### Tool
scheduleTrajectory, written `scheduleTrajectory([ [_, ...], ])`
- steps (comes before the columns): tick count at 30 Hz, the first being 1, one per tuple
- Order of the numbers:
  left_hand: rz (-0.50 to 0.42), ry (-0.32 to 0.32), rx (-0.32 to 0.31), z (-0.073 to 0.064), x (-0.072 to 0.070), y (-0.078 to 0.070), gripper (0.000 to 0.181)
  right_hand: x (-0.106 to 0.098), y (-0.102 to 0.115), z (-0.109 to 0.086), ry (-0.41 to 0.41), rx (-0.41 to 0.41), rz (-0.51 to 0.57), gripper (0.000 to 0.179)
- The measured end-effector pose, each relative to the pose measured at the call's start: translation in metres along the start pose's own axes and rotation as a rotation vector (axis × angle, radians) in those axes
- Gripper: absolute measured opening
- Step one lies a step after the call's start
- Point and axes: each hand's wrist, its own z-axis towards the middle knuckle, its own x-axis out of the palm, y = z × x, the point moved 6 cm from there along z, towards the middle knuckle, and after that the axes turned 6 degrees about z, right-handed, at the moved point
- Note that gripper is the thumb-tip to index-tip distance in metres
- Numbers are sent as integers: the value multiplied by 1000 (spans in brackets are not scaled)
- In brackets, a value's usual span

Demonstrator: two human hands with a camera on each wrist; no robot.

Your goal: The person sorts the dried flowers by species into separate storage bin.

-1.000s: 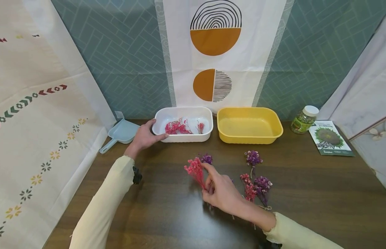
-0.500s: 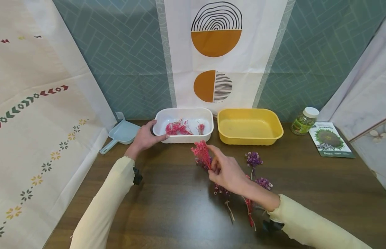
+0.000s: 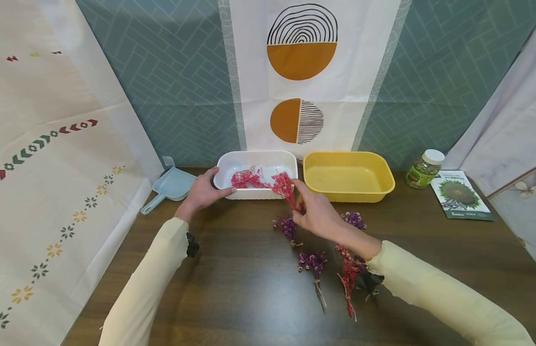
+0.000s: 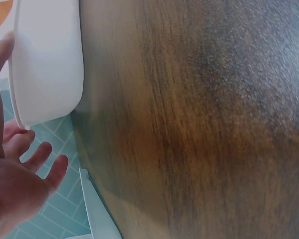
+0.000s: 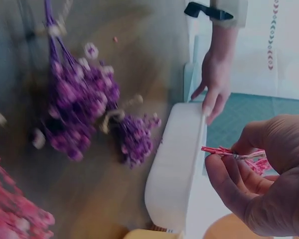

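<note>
Pink flower bunch (image 3: pixel 283 186): right hand (image 3: pixel 315 211) is pinching its stems, blooms pointing beyond the fingertips, now overlapping the near rim of the white tray (image 3: pixel 250 194); earlier, falling short. Carrying seems to be nearing its end. Purple bunch (image 3: pixel 287 227), bodyward of those fingers, is showing its previously covered stems. Left hand (image 3: pixel 205 190) is gripping the tray's left end.
</note>
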Motion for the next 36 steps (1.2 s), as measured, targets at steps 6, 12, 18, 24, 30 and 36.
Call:
scheduleTrajectory([
  [6, -16, 2, -4, -1, -1, 0, 105, -2, -5, 23, 15, -3, -44, 71],
  [12, -22, 0, -4, -2, -2, -2, 105, -3, -11, 46, 19, -1, -129, 69],
  [18, -21, -1, -2, -1, -1, -1, 105, -3, -13, 70, 38, -25, -237, 66],
  [24, -18, -2, -5, -1, 0, -1, 103, -1, -20, 92, 107, 17, -306, 65],
  [30, -26, -5, -6, -1, 0, 0, 104, 5, -29, 108, 160, 62, -334, 68],
  [36, -35, -4, -10, -2, 0, 0, 103, 10, -35, 120, 185, 86, -345, 70],
])
